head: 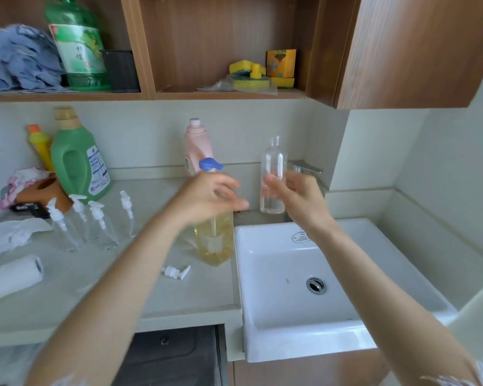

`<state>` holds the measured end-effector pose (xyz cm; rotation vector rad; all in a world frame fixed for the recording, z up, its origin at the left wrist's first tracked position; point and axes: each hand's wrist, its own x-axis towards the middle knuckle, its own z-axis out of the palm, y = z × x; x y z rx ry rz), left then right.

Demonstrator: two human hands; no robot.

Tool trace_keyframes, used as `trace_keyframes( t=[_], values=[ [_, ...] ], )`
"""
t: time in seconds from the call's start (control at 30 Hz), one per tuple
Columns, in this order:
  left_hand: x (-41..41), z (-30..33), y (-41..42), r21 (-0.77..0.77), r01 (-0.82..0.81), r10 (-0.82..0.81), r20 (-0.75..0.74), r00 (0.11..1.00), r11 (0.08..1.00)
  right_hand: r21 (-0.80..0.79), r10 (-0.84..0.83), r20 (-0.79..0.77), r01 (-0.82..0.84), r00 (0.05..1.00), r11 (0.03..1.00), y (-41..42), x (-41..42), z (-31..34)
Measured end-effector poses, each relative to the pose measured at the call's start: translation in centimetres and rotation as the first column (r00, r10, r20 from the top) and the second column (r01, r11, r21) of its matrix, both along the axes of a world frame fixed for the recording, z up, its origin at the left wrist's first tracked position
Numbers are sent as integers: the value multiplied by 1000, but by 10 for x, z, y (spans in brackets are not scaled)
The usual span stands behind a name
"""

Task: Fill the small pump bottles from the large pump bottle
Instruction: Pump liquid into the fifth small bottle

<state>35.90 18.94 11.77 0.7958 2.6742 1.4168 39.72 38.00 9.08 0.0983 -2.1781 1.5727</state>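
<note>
The blurred left hand point(207, 197) hides the large pump bottle's point(214, 240) neck and shoulder.

Home laundry nook, sink point(265, 240), detergent bottle point(77, 160)

Green detergent jug point(77, 160) stands at 9 o'clock on the table point(179, 299), a yellow bottle point(41, 147) just behind it. Pink bottle point(196, 144) against the wall at 12. White paper roll point(11, 277) lies at 8. White sink point(304, 291) at 4. Shelf point(67, 96) at 11 carries a green bottle point(78, 48) and blue cloth point(17, 59); yellow sponges point(248, 71) at 1.
</note>
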Motion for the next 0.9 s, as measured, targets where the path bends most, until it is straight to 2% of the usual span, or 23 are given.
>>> trace_keyframes(
  t=[0.03, 0.1, 0.17, 0.3, 0.57, 0.7, 0.9],
  values=[
    [-15, 12, -13, -49, -52, 50, -40, 998, 997, 16, -4, 33, 3, 999, 1000, 0, -5, -10],
    [-42, 30, -28, -60, -228, 207, -245, 947, 972, 75, 0, 66, -5, 998, 997, -7, -15, -28],
    [-58, 33, -25, -107, -286, 228, -375, 899, 952, 95, 30, 89, -39, 996, 995, -16, -25, -42],
    [-74, 9, -18, -247, -208, 115, -344, 932, 947, 155, 30, 145, -52, 989, 987, -33, -43, -45],
    [-65, -17, -21, -168, -238, 119, -521, 845, 956, 179, -7, 175, -25, 985, 984, -38, -61, -50],
    [-66, -23, -18, -155, -272, 153, -529, 835, 950, 140, 18, 164, -41, 986, 989, -40, -67, -50],
    [-70, -29, -15, -51, -270, 207, -511, 834, 961, 117, 60, 146, -77, 987, 990, -41, -69, -56]
  ],
)
